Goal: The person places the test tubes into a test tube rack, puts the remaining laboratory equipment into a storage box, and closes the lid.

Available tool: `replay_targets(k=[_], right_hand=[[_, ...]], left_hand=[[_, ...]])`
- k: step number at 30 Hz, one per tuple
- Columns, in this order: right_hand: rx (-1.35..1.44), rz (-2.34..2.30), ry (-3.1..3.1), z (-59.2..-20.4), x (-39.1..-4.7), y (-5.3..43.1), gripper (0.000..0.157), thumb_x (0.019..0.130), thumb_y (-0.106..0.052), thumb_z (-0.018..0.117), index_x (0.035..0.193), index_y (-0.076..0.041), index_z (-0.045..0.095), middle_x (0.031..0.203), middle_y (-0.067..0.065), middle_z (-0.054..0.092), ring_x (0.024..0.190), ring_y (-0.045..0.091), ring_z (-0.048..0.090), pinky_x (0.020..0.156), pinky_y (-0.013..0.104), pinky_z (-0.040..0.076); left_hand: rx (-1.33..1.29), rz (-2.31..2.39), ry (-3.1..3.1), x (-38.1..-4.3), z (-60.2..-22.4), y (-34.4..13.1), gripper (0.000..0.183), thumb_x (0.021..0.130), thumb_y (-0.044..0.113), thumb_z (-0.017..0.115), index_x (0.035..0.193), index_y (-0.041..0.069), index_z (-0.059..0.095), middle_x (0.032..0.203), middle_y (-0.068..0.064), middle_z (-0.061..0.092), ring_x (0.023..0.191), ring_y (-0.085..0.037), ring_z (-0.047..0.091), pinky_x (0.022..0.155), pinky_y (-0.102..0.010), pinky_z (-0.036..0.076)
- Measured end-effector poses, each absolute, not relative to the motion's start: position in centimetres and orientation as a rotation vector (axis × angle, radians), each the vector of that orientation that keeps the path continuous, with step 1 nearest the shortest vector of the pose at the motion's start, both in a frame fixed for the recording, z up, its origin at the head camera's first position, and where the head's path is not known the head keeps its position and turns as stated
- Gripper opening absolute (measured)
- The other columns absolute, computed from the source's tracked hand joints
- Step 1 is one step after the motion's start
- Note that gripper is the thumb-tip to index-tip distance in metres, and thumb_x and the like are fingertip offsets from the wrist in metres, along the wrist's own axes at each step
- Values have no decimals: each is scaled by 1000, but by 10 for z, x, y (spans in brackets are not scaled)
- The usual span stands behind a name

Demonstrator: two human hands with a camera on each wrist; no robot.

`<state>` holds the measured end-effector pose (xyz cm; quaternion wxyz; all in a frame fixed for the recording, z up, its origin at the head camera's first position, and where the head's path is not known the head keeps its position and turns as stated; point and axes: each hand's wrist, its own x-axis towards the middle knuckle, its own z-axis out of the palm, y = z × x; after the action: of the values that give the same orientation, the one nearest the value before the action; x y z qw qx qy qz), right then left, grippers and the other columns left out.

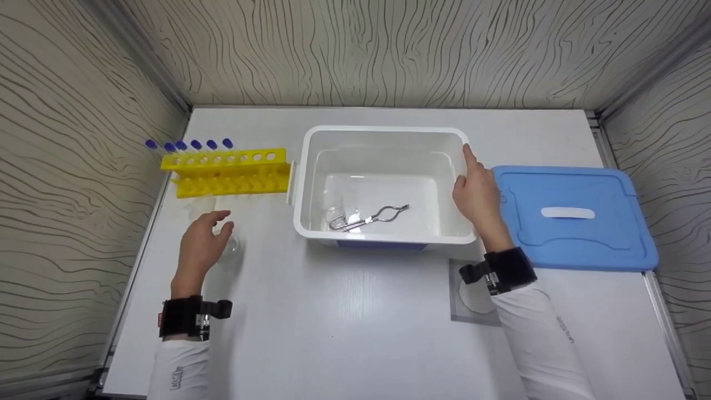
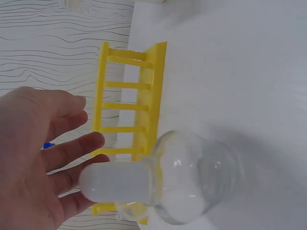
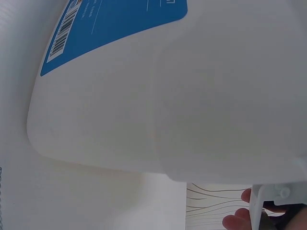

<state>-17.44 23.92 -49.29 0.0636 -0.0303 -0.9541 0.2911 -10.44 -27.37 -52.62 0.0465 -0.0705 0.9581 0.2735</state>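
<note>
My left hand (image 1: pixel 203 244) hovers with loosely bent fingers around a glass alcohol lamp (image 2: pixel 192 177). The lamp's frosted white cap (image 2: pixel 120 182) overlaps the fingers in the left wrist view; whether they touch cannot be told. My right hand (image 1: pixel 479 194) grips the right rim of a white plastic bin (image 1: pixel 383 240), its thumb at the inner edge. Fingertips (image 3: pixel 235 223) show behind the bin's side handle (image 3: pixel 256 206) in the right wrist view. Inside the bin lie metal crucible tongs (image 1: pixel 369 218) and a clear beaker (image 1: pixel 333 203).
A yellow test tube rack (image 1: pixel 230 189) holds several blue-capped tubes left of the bin. A small clear vessel (image 1: pixel 199 206) stands before it. The blue lid (image 1: pixel 577 239) lies right. A wire gauze square (image 1: pixel 472 294) with a pale disc lies partly beneath my right forearm.
</note>
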Motion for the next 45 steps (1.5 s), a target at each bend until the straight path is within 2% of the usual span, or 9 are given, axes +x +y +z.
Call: replay_targets(k=[8, 15, 25, 31, 37, 41, 45], right_hand=[[-73, 886, -2861, -493, -174, 239, 61, 93, 1, 43, 154, -1, 32, 107, 37, 63, 72, 35, 55, 52, 38, 41], [-74, 889, -2859, -495, -174, 241, 61, 94, 0, 43, 154, -2, 32, 110, 38, 62, 74, 37, 56, 54, 44, 45], [-86, 887, -2876, -494, -174, 241, 61, 95, -1, 43, 154, -3, 31, 114, 38, 62, 72, 35, 54, 52, 38, 41], [-86, 899, -2877, -494, -175, 240, 61, 95, -1, 42, 154, -3, 31, 115, 39, 61, 77, 38, 57, 56, 46, 46], [-83, 934, -2850, -495, -176, 239, 61, 94, 1, 43, 153, -1, 32, 120, 39, 60, 85, 41, 61, 60, 49, 51], [-88, 931, -2860, -495, -176, 239, 61, 94, 0, 43, 154, -1, 32, 116, 39, 61, 81, 39, 59, 60, 48, 50], [-85, 927, -2856, -494, -176, 239, 61, 94, 0, 43, 153, -1, 32, 114, 39, 61, 81, 40, 59, 64, 52, 50]], left_hand=[[-486, 940, 2894, -99, -551, -272, 42, 102, 25, 49, 139, 6, 56, 138, -19, 59, 128, -38, 53, 109, -54, 41], [-635, 1055, 2863, -90, -560, -278, 45, 102, 26, 49, 143, 7, 51, 141, -19, 56, 133, -38, 49, 110, -54, 40], [-676, 1038, 2770, -93, -561, -284, 56, 98, 30, 55, 149, 9, 43, 146, -21, 51, 134, -40, 47, 109, -54, 40], [-721, 1059, 2647, -94, -561, -289, 64, 97, 35, 58, 152, 9, 38, 155, -20, 42, 142, -39, 39, 114, -53, 37], [-741, 1120, 2529, -91, -566, -289, 71, 94, 42, 60, 152, 8, 37, 155, -23, 40, 136, -39, 46, 107, -53, 45], [-752, 1152, 2471, -89, -569, -289, 76, 92, 45, 62, 153, 9, 34, 155, -22, 40, 138, -38, 45, 111, -54, 43], [-723, 1141, 2517, -89, -571, -288, 75, 92, 46, 63, 151, 8, 38, 152, -23, 44, 135, -39, 47, 108, -52, 44]])
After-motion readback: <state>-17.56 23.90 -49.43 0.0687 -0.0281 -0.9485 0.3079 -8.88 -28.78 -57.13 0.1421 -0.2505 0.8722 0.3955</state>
